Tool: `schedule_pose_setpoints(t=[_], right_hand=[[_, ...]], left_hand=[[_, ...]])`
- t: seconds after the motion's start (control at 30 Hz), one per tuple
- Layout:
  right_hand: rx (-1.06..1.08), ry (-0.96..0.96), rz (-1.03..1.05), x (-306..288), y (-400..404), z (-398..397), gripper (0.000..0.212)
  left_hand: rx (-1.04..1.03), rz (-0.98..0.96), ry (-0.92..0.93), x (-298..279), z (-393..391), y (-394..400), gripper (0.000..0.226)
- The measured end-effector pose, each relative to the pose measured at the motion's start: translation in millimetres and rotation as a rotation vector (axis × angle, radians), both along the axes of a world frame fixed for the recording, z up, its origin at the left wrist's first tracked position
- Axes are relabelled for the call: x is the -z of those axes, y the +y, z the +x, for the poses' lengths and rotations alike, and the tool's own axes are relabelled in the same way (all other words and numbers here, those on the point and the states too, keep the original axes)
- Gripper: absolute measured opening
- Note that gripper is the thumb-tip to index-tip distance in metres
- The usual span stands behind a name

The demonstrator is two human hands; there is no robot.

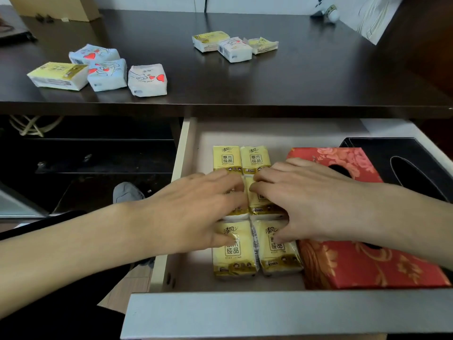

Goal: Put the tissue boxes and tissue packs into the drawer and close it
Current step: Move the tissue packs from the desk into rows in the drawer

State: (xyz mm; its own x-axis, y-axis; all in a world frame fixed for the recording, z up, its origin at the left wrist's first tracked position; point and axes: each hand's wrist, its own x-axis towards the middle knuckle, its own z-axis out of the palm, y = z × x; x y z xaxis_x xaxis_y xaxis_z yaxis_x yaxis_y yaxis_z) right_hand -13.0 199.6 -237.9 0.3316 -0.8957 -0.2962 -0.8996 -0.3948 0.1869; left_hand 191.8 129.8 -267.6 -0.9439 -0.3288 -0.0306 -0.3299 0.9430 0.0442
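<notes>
The drawer [186,153] is pulled out under the dark desk. Inside lie several yellow tissue packs [241,159] in a two-wide grid, a red floral tissue box [362,263] to their right and a black tissue box [402,155] at the far right. My left hand [193,212] rests on the middle-left yellow pack and my right hand [301,202] on the middle-right yellow pack [259,200], fingers curled over them. On the desk top lie several packs at the left [147,79] and three near the middle [234,49].
A cardboard box [56,7] stands at the desk's back left, a white bag [375,18] and a small white object [329,13] at the back right. Dark shelves [98,155] are to the left of the drawer. The drawer's grey front [269,315] is nearest me.
</notes>
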Motion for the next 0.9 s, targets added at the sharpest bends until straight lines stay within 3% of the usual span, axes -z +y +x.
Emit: schedule_pose_setpoints(t=[0.1,0.33,0.6,0.77,0.9], right_hand=[[-0.020,0.027,-0.018,0,-1,2,0.079],[-0.008,0.006,-0.035,2,-2,3,0.076],[0.093,-0.234,-0.169,-13,-25,-10,0.031],[0.171,-0.098,-0.064,-5,-47,-14,0.022],[0.162,-0.046,-0.010,-1,-49,-16,0.032]], left_hand=[[-0.084,-0.025,-0.083,4,-3,-4,0.083],[-0.072,-0.017,-0.148,5,-9,-7,0.076],[-0.133,0.010,-0.026,-12,-6,-32,0.087],[-0.178,-0.040,-0.162,-10,-18,-49,0.082],[-0.162,-0.046,-0.153,-10,-24,-51,0.074]])
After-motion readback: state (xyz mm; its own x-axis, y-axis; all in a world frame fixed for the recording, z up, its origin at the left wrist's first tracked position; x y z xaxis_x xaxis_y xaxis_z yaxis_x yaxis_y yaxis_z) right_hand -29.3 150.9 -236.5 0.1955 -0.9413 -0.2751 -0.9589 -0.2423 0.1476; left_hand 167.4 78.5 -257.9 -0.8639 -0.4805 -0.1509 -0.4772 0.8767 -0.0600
